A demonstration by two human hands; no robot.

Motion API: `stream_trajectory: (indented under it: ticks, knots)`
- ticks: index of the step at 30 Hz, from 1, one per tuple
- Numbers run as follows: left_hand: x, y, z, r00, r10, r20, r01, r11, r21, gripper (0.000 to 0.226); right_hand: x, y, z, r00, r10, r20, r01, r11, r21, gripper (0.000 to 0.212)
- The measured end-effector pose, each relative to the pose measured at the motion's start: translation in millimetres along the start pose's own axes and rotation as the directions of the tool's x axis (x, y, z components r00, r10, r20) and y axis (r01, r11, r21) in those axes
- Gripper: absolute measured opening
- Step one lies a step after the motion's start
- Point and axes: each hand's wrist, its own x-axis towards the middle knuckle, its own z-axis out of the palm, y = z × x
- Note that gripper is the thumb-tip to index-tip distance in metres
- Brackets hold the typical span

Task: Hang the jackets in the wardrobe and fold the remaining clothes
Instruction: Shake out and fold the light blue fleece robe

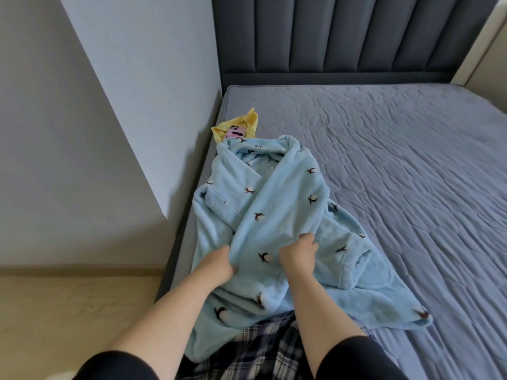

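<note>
Two bare hands grip one fold of a fluffy pale-blue robe (277, 198) dotted with small dark sprig motifs: the left hand (219, 263) pinches the fleece at its left edge, the right hand (297, 255) clutches a bunch just beside it. Plush and thick, the robe lies on the left side of a quilted grey mattress (411, 165), its long axis running from the near edge up toward the ribbed dark headboard (343, 34), collar end farthest away. A yellow cloth (248, 124) pokes out just beyond the collar.
</note>
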Motion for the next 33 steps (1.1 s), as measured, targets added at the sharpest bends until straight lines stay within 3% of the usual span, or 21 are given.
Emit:
stream_trajectory:
  ticks: [2, 4, 6, 8, 10, 12, 13, 15, 19, 21, 23, 26, 30, 33]
  knots:
    - [0, -6, -3, 0.999, -0.002, 0.049, -0.004, 0.991, 0.13, 0.034, 3, 1, -1, 0.999, 0.0, 0.051, 0.009, 0.985, -0.173, 0.034]
    - [1, -6, -7, 0.998, 0.039, -0.039, -0.024, 0.94, 0.341, 0.049, 3, 3, 3, 0.996, -0.08, 0.029, 0.085, 0.918, -0.387, 0.037]
    - [3, -1, -6, 0.94, 0.279, -0.195, -0.161, 0.871, 0.465, 0.072, 2, -2, 9, 0.959, -0.278, -0.05, 0.23, 0.873, -0.431, 0.048]
    - [5, 4, -1, 0.864, 0.453, -0.22, -0.279, 0.794, 0.54, 0.073, 5, -7, 10, 0.898, -0.438, -0.041, 0.385, 0.828, -0.409, 0.062]
    - [7, -2, 11, 0.899, 0.43, -0.082, -0.295, 0.734, 0.612, 0.067, 12, -5, 7, 0.914, -0.389, 0.113, 0.391, 0.775, -0.496, 0.066]
    - [7, -13, 25, 0.953, 0.295, 0.061, -0.265, 0.722, 0.639, 0.066, 20, 5, 3, 0.963, -0.132, 0.233, 0.253, 0.738, -0.626, 0.068]
    - [8, -18, 29, 0.957, 0.282, 0.067, -0.261, 0.737, 0.623, 0.066, 22, 8, 3, 0.974, -0.055, 0.221, 0.189, 0.739, -0.647, 0.07]
    - [10, -21, 30, 0.934, 0.356, -0.022, -0.282, 0.774, 0.568, 0.063, 25, 6, 10, 0.984, -0.113, 0.135, 0.172, 0.789, -0.59, 0.075]
    - [15, -19, 15, 0.844, 0.464, -0.27, -0.342, 0.852, 0.395, 0.049, 25, -9, 37, 0.891, -0.422, 0.164, 0.445, 0.748, -0.491, 0.072]
    - [18, -19, 8, 0.85, 0.315, -0.423, -0.272, 0.949, 0.159, 0.047, 31, -13, 48, 0.871, -0.447, 0.204, 0.488, 0.737, -0.468, 0.067]
    - [25, -20, -1, 0.825, 0.058, -0.562, -0.116, 0.991, -0.069, 0.05, 42, -16, 54, 0.861, -0.465, 0.207, 0.505, 0.726, -0.466, 0.065]
    - [42, -24, -12, 0.808, -0.251, -0.534, 0.037, 0.925, -0.379, 0.052, 54, -19, 65, 0.819, -0.537, 0.204, 0.563, 0.681, -0.469, 0.065]
    - [63, -37, -17, 0.859, -0.249, -0.448, 0.066, 0.921, -0.385, 0.02, 60, -14, 80, 0.78, -0.578, 0.239, 0.609, 0.611, -0.506, 0.066]
    - [71, -62, -24, 0.803, -0.35, -0.482, 0.08, 0.865, -0.495, 0.031, 68, -13, 83, 0.789, -0.564, 0.245, 0.599, 0.616, -0.511, 0.065]
